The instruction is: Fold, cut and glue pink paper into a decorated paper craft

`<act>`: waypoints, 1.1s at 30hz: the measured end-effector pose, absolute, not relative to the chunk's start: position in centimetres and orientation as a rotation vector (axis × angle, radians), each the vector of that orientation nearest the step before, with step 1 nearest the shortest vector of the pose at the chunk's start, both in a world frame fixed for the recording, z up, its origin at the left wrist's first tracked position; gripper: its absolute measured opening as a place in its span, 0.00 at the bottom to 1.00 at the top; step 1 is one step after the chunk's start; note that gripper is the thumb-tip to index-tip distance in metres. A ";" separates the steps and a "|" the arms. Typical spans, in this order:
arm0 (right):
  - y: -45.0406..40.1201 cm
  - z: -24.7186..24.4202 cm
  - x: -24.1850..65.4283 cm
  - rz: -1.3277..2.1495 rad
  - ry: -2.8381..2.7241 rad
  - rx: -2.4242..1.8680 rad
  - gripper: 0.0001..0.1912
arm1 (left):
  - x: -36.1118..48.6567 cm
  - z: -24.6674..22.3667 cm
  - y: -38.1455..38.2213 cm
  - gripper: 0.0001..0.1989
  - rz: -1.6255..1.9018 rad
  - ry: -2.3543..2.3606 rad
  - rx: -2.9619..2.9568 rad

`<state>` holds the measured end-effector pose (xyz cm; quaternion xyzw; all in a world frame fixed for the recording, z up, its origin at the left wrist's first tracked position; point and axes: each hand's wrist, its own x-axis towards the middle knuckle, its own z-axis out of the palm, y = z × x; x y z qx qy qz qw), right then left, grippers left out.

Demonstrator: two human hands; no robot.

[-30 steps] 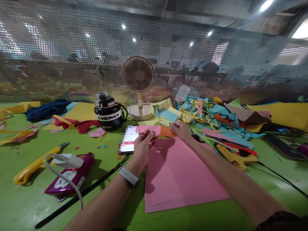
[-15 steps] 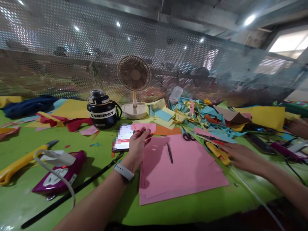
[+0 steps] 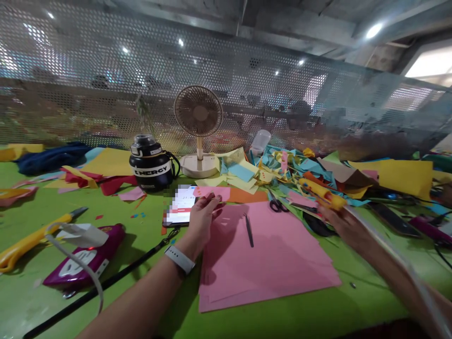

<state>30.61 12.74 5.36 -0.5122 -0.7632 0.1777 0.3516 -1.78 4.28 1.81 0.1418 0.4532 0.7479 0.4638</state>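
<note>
Where right hand (image 3: pixel 339 220) grips yellow glue gun (image 3: pixel 320 191), handle hidden.

A perforated metal screen (image 3: pixel 106 103) spans ten o'clock to two, light glinting through its holes. Grey ceiling (image 3: pixel 282 23) shows from twelve to one, a bright lamp (image 3: pixel 374 30) between one and two, a pale window (image 3: pixel 431 63) near two. Green counter (image 3: pixel 268 318) at six.
</note>
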 end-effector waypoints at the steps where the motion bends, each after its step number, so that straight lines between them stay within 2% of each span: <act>1: 13.2 5.7 28.3 0.629 -1.928 -1.317 0.12 | -1.7 1.8 4.2 0.19 1.831 1.116 0.349; 3: 14.3 5.8 23.8 0.869 -1.840 -1.280 0.14 | -1.6 1.8 4.1 0.18 1.818 1.113 0.349; 9: 17.1 3.1 15.4 1.119 -1.827 -1.302 0.13 | -1.5 1.6 4.1 0.16 1.787 1.119 0.315; 13: 17.7 1.9 14.4 1.144 -1.826 -1.348 0.11 | -1.5 1.6 4.0 0.16 1.768 1.141 0.322; 33: 17.4 2.2 14.8 0.977 -1.963 -1.404 0.08 | -1.4 1.4 4.1 0.19 1.753 1.172 0.384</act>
